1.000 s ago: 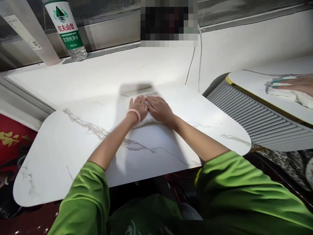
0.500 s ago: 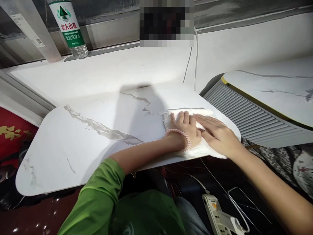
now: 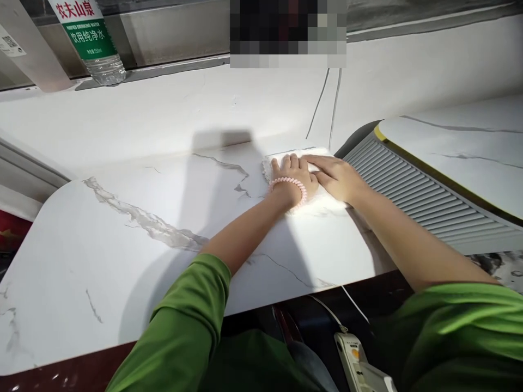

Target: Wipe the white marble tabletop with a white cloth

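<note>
A white cloth (image 3: 320, 203) with a fuzzy left edge lies on the white marble-patterned tabletop (image 3: 261, 288), near its far right corner. My left hand (image 3: 295, 178) presses flat on the cloth, fingers spread and pointing away from me. A pink coiled band (image 3: 304, 191) circles that wrist. Beside it, my right hand (image 3: 337, 175) also lies flat on the cloth, its fingers stretched leftward and its thumb close to the left hand. Both palms hide much of the cloth.
A water bottle (image 3: 92, 41) and a tall frosted container (image 3: 35, 49) stand on the ledge at back left. Cables (image 3: 335, 109) hang down the wall. To the right is a ribbed cabinet (image 3: 425, 190). Below the front edge lies a power strip (image 3: 349, 356).
Both hands and the cloth have slid away from me across the tabletop, toward the wall. The tabletop's front part, formerly under the cloth, now shows. My view has shifted slightly.
</note>
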Available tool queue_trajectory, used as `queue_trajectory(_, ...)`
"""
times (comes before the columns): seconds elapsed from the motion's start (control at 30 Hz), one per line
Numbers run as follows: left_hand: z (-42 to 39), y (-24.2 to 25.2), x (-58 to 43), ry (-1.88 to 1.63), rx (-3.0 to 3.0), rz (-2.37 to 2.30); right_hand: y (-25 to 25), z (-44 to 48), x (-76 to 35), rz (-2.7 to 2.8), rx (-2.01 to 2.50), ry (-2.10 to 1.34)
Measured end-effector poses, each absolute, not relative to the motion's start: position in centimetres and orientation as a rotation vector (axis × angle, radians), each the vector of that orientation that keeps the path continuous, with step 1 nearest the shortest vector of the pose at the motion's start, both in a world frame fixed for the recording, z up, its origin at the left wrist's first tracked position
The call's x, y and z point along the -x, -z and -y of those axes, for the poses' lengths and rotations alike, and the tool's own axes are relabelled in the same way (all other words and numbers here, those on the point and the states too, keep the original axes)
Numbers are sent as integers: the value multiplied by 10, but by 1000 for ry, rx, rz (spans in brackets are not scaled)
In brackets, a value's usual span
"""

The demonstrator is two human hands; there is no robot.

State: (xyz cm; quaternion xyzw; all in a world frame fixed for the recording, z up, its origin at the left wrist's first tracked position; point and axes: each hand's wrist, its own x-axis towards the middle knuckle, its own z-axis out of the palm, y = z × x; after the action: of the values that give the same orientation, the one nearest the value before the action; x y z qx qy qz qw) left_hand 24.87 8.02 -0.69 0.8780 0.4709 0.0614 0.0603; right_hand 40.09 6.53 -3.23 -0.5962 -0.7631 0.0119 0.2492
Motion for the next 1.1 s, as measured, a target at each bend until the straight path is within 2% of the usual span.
queue_trajectory(0.23,-135,11,-244,-233,-2630,-1420,24,-120,-383,2009,1806,-96)
queue_trajectory(0.43,-134,9,-240,-210,-2617,-1445,23,-118,-377,2028,1786,-94)
queue_trajectory(0.7,-90,4,-209,-182,-2640,-1420,32,-74,-359,2058,1632,-27)
queue_trajectory(1.1,24,-3,-129,-138,-2660,-1236,28,67,-278,2114,1550,63)
